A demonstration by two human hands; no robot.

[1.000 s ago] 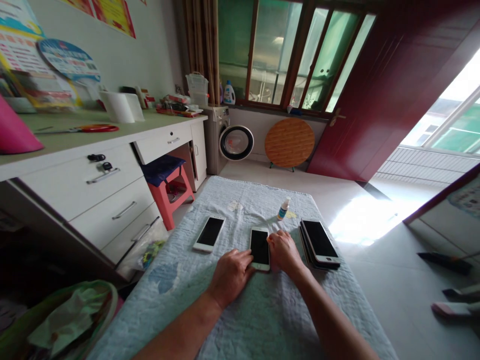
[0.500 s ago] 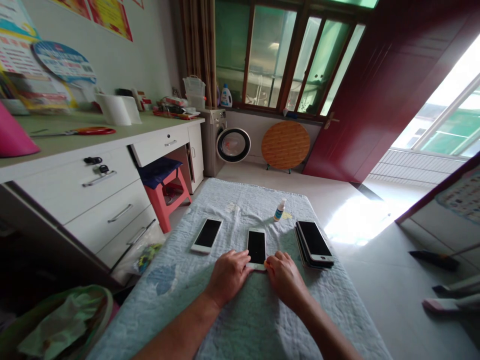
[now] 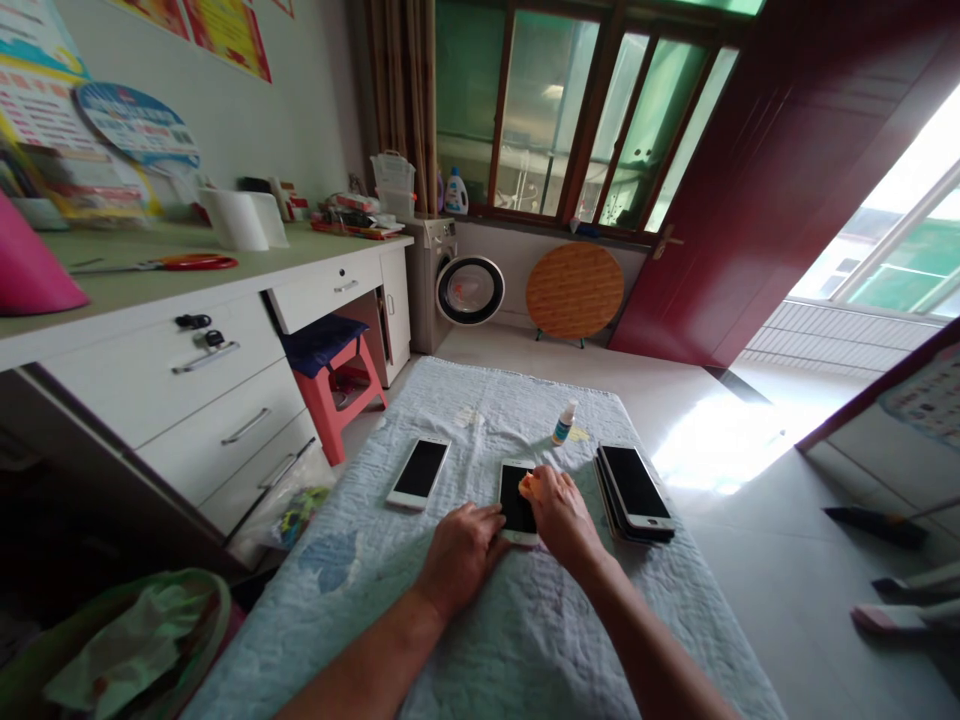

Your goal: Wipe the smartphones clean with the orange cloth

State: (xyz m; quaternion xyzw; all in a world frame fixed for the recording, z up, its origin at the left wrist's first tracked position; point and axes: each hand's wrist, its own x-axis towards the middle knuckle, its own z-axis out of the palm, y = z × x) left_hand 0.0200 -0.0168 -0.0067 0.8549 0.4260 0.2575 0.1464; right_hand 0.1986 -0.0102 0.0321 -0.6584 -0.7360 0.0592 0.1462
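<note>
A white-framed smartphone (image 3: 517, 517) with a dark screen lies face up on the quilted cloth in front of me. My left hand (image 3: 463, 555) grips its lower left edge, steadying it against the cloth. In the fingers of my right hand (image 3: 564, 515) is a small orange cloth (image 3: 529, 486), pressed on the right side of the screen. That hand covers part of the phone's right edge. Another white smartphone (image 3: 420, 472) rests flat to the left. On the right is a stack of phones (image 3: 636, 488), its top one white with a dark screen. A small spray bottle (image 3: 564, 424) stands upright beyond.
The pale blue quilted cloth (image 3: 360, 610) covers the table under the phones. At left stands a white desk (image 3: 202, 370) with drawers, and a red stool (image 3: 337, 385) is tucked by it. A bin (image 3: 210, 620) with a bag sits at the lower left.
My right hand has moved from the phone's lower right edge up onto the screen, bringing the orange cloth into clear view. My left hand stays at the left edge.
</note>
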